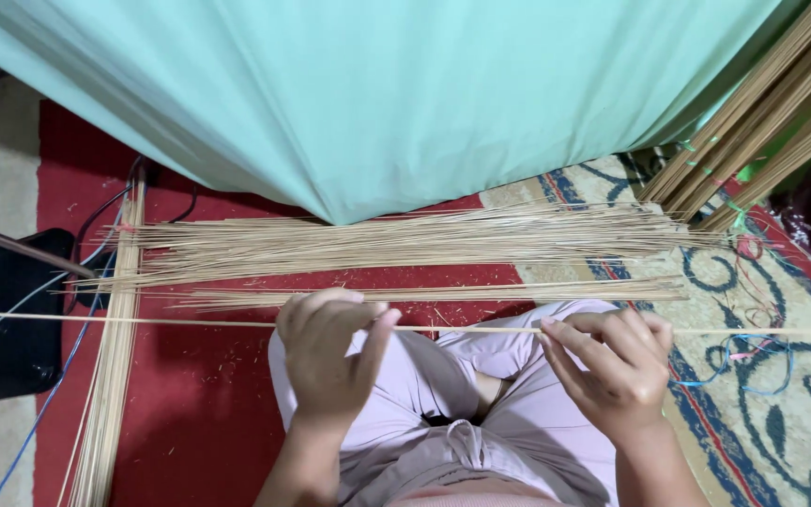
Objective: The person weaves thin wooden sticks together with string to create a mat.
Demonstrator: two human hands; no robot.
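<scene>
Both hands are on one thin stick (462, 329), and it runs dead level across the whole frame, left edge to right edge, just above the lap. The left hand (326, 361) sits at centre-left, fingers (375, 340) curled shut and pinching the stick between thumb and fingertips. The right hand (617, 366) is at centre-right, fingers folded around the same stick, index finger laid along it and pointing left. So the stick's long axis lies left to right, it passes through both grips, and the free span between the hands hangs over the knees in pale pink trousers (481, 394). Neither hand is nearer; each has its own hold, with long ends sticking out past both.

Just above the hands, toward the middle of the frame, a loose pile of sticks (405, 244) lies flat on the red mat (199, 394), also running left to right, close to the held stick but apart from it. At the left, another bundle (114, 366) lies the other way, top to bottom, crossing under the held stick's left end. In the upper right a tied bundle (762, 122) leans in on a slant. A mint-green cloth (377, 94) fills the top of the frame. Blue and black cables (68, 357) trail at the left beside a black bag (2, 329); a patterned carpet (781, 413) with coloured strings covers the right.
</scene>
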